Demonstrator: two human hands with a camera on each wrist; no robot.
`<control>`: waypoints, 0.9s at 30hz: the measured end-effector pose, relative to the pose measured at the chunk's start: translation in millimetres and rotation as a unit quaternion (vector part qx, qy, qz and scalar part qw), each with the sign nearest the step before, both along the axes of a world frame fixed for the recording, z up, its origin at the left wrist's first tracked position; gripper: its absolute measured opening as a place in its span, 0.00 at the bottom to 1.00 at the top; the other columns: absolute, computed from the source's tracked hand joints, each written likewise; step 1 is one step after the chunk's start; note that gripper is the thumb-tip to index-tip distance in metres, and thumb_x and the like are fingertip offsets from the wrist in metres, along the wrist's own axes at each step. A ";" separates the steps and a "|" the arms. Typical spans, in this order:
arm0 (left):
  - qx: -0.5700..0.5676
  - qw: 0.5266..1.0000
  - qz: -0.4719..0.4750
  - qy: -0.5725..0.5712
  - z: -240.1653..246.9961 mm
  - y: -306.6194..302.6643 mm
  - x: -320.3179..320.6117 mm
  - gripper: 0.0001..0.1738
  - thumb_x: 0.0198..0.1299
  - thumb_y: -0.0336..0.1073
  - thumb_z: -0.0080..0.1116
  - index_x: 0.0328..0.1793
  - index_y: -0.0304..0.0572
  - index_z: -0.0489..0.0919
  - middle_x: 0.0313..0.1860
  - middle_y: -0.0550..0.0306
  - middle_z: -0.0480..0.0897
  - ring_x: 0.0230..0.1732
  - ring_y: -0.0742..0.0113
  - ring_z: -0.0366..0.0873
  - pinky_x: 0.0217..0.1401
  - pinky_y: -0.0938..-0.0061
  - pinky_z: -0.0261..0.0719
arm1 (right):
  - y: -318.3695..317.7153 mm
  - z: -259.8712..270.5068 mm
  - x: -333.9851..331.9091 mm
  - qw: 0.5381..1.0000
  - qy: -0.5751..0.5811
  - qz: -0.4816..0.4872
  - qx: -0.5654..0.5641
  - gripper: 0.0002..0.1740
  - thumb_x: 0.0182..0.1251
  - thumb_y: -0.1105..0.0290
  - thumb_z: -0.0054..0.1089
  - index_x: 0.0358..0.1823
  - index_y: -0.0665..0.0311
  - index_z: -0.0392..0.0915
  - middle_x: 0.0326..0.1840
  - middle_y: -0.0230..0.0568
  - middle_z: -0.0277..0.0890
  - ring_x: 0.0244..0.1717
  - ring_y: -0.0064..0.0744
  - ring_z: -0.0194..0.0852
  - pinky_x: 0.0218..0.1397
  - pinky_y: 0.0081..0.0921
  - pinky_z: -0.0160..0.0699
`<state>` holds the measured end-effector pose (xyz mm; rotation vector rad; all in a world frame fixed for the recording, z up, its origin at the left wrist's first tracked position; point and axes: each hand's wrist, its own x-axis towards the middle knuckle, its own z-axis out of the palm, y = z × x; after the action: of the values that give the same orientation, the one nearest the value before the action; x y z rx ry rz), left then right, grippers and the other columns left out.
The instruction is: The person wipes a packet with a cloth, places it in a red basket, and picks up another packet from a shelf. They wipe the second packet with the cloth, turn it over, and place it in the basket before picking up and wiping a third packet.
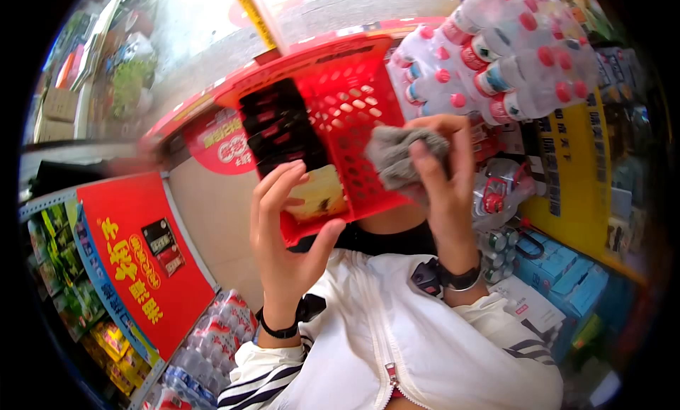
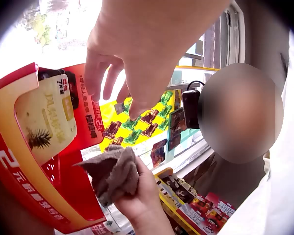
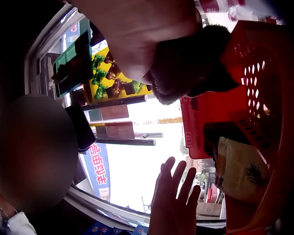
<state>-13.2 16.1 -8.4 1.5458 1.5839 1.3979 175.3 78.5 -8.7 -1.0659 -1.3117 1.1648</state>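
Observation:
My right hand [image 1: 450,165] grips a crumpled grey cloth [image 1: 404,155], raised over the right side of a red plastic basket [image 1: 361,102]. Nothing is in my left hand [image 1: 280,222]; its fingers are spread beside the basket's near left corner. Close to those fingertips, inside the basket, stands a pale yellow packet [image 1: 316,194] with a dark pineapple-like picture, seen also in the left wrist view. Behind it a row of black packets [image 1: 280,123] fills the left side. Perforated wall shows on the basket's right side.
Shrink-wrapped bottles with red caps [image 1: 496,52] are stacked at the back right. Blue boxes [image 1: 559,268] stand at the lower right. A red sign board [image 1: 142,257] and a rack of green packets [image 1: 60,268] are on the left, with more wrapped bottles [image 1: 219,332] below.

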 end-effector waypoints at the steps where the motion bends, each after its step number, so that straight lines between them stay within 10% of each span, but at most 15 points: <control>1: 0.008 0.988 -0.055 -0.143 1.1 1.2 20.9 0.33 0.56 0.33 0.67 0.69 0.38 0.69 0.65 0.45 0.73 0.59 0.53 0.77 0.59 0.68 0.76 | 6.3 10.2 1.4 0.997 -0.006 0.069 0.029 0.13 0.70 0.70 0.58 0.50 0.62 0.65 0.49 0.37 0.73 0.50 0.22 0.73 0.49 0.21 0.79; 3: -0.003 0.961 -0.142 -0.237 -3.5 3.4 35.2 0.40 0.63 0.38 0.61 0.77 0.35 0.56 0.72 0.45 0.66 0.67 0.53 0.72 0.65 0.68 0.71 | 4.3 20.2 -8.4 0.973 0.022 0.223 0.046 0.11 0.68 0.68 0.61 0.45 0.63 0.71 0.51 0.41 0.73 0.53 0.29 0.73 0.58 0.29 0.71; 5: -0.142 0.981 -0.124 -0.045 -9.0 -36.4 18.6 0.36 0.68 0.37 0.53 0.77 0.32 0.55 0.71 0.48 0.66 0.70 0.55 0.67 0.70 0.67 0.65 | -18.4 33.0 -10.2 0.971 0.000 0.226 0.074 0.08 0.68 0.66 0.61 0.41 0.62 0.76 0.51 0.41 0.74 0.56 0.35 0.72 0.60 0.32 0.70; 7: -0.344 0.872 -0.061 -0.342 -3.3 -60.3 9.1 0.30 0.69 0.33 0.48 0.75 0.30 0.59 0.70 0.51 0.66 0.69 0.60 0.67 0.71 0.67 0.63 | -32.1 23.1 -10.1 0.963 -0.110 0.217 0.113 0.10 0.69 0.62 0.59 0.41 0.62 0.78 0.52 0.37 0.75 0.57 0.37 0.70 0.62 0.35 0.67; 10: -0.311 0.863 -0.159 -0.364 -30.0 -43.5 2.7 0.25 0.68 0.27 0.45 0.71 0.29 0.63 0.69 0.53 0.67 0.62 0.66 0.69 0.69 0.69 0.65 | -27.3 11.0 44.6 0.962 -0.237 0.092 0.105 0.12 0.71 0.60 0.57 0.47 0.60 0.79 0.57 0.36 0.74 0.58 0.33 0.70 0.63 0.34 0.66; 13: -0.286 0.878 -0.201 -0.327 2.0 -13.4 37.9 0.25 0.68 0.27 0.45 0.70 0.29 0.64 0.68 0.53 0.68 0.62 0.66 0.69 0.68 0.69 0.65 | -23.9 14.3 174.6 0.980 -0.081 -0.176 -0.036 0.18 0.71 0.59 0.58 0.56 0.60 0.75 0.59 0.32 0.73 0.57 0.23 0.69 0.60 0.25 0.69; 17: -0.287 0.865 -0.224 -0.344 -0.9 -2.1 39.3 0.26 0.68 0.28 0.46 0.71 0.29 0.62 0.67 0.53 0.68 0.60 0.66 0.71 0.67 0.70 0.66 | -32.8 19.9 369.3 0.802 -0.138 -0.578 -0.054 0.28 0.66 0.62 0.63 0.65 0.64 0.67 0.56 0.41 0.71 0.52 0.28 0.70 0.55 0.25 0.71; 20: -0.290 0.871 -0.210 -0.337 11.2 -3.7 41.3 0.26 0.68 0.29 0.46 0.72 0.29 0.61 0.67 0.53 0.68 0.59 0.65 0.72 0.66 0.69 0.67 | -55.9 5.5 498.1 0.797 -0.127 -0.590 0.005 0.27 0.62 0.69 0.66 0.60 0.71 0.71 0.60 0.48 0.71 0.49 0.37 0.77 0.51 0.34 0.77; 22: -0.286 0.865 -0.220 -0.347 14.8 -4.5 43.4 0.26 0.68 0.29 0.47 0.71 0.29 0.61 0.67 0.53 0.68 0.59 0.65 0.72 0.66 0.69 0.67 | -49.2 0.6 521.9 0.668 -0.199 -0.717 -0.010 0.26 0.58 0.73 0.68 0.58 0.75 0.72 0.62 0.53 0.70 0.49 0.42 0.80 0.50 0.36 0.78; 27: -0.272 0.867 -0.212 -0.360 11.9 -6.5 38.1 0.26 0.68 0.28 0.47 0.71 0.28 0.62 0.67 0.52 0.68 0.58 0.64 0.73 0.65 0.68 0.69 | -27.4 14.1 549.3 0.648 -0.282 -0.708 -0.004 0.34 0.54 0.67 0.73 0.60 0.75 0.70 0.63 0.55 0.69 0.57 0.47 0.75 0.56 0.38 0.77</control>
<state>24.9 9.6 3.5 0.8065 0.9639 0.9761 724.7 51.1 5.4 -1.9484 -0.4406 -0.4194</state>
